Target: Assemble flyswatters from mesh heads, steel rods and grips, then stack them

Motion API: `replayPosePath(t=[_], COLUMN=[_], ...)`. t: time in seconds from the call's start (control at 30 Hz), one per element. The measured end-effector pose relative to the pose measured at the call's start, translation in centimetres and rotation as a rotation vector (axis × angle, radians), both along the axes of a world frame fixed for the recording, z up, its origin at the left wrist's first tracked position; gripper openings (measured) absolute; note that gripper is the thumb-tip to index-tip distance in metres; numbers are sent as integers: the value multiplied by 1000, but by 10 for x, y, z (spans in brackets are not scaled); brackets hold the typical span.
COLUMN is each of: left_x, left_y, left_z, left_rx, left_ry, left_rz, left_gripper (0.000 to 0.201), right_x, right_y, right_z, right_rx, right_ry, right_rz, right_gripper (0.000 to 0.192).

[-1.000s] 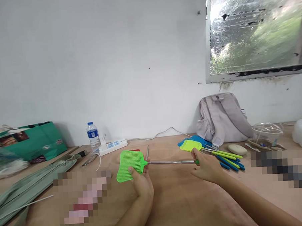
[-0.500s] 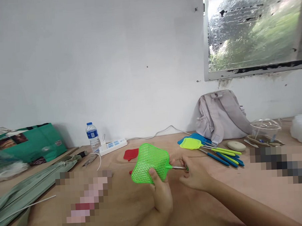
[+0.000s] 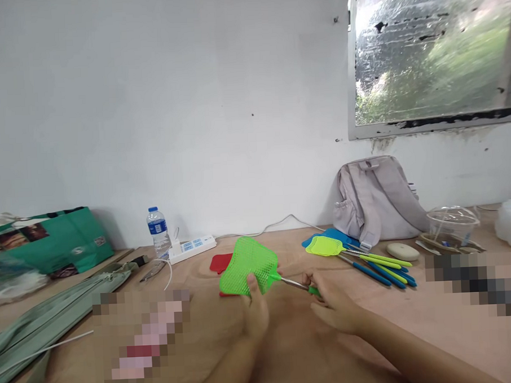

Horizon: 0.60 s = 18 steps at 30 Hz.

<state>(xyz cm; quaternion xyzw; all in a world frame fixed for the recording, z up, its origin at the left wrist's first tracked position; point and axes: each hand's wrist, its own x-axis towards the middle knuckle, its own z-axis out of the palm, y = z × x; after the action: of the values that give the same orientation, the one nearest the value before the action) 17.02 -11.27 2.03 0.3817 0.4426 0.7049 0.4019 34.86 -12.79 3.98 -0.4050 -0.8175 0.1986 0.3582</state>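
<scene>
The left hand (image 3: 254,310) holds the net head of the green fly swatter (image 3: 249,266). The right hand (image 3: 334,306) pinches its handle end. The swatter is up over the middle of the counter (image 3: 413,320), near the front edge.

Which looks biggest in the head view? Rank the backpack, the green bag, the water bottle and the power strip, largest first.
1. Green bag and backpack: alike in apparent size, so no firm order between them.
2. Power strip and water bottle: close; the strip looks longer, the bottle taller.
</scene>
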Motion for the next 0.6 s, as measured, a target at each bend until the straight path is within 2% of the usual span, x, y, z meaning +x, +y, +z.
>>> replayPosePath(t=[0.03,0.1,0.2,0.3,0.4,0.5,0.6], left_x=[-7,-22,-47,-73,-93,-102,-100], left_y=[5,15,27,37,45,49,51], left_z=[4,11,16,17,16,14,11], left_rx=[23,100,177,245,170,13,-126], left_ry=[11,103,345,759,1107,1268,1328], left_rz=[20,-33,-72,80,221,258,195], left_gripper=[36,23,12,17,24,25,25], right_x=[3,13,34,65,100,127,143], right_y=[2,9,26,48,63,63,56], right_z=[1,3,2,-1,0,2,2], right_rx=[-18,-25,72,218,307,324,332], right_ry=[-25,-81,-161,-235,-348,-370,-387], right_rz=[9,0,-89,-301,-668,-770,-804], right_gripper=[31,30,23,24,17,25,27])
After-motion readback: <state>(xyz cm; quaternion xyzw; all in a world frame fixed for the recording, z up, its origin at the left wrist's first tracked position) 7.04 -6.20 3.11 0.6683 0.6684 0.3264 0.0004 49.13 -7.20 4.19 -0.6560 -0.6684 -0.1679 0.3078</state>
